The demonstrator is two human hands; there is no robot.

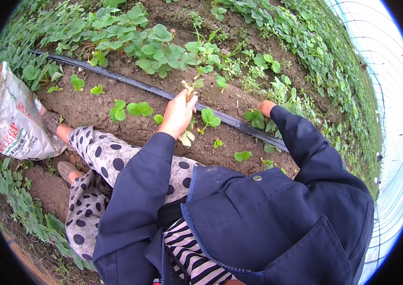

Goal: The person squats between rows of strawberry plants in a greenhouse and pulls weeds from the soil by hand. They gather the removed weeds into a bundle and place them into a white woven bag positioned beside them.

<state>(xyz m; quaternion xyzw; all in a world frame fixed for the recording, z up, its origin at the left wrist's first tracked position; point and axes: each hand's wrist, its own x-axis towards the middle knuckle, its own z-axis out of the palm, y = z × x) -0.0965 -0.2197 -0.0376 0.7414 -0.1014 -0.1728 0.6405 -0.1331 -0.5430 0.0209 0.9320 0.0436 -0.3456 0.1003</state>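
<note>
My left hand [177, 114] is closed around a small bunch of pale plant stems and leaves [190, 88]; the tops stick out above the fingers. Just below it, a wilted whitish leaf [186, 138] shows, though whether it belongs to the bunch I cannot tell. My right hand [266, 108] reaches down among low green plants at the right, close to a strawberry plant [255, 117]. Its fingertips are mostly out of sight, so any hold on a plant cannot be made out. A black drip irrigation tape [237, 123] runs along the soil under and between both hands.
Small strawberry seedlings [140, 109] dot the bare soil [91, 107] on my side of the tape. Denser strawberry plants [158, 50] grow beyond it, mixed with weeds. A white woven sack [23, 121] bearing print stands by my feet. Greenhouse film [394, 142] curves along the right.
</note>
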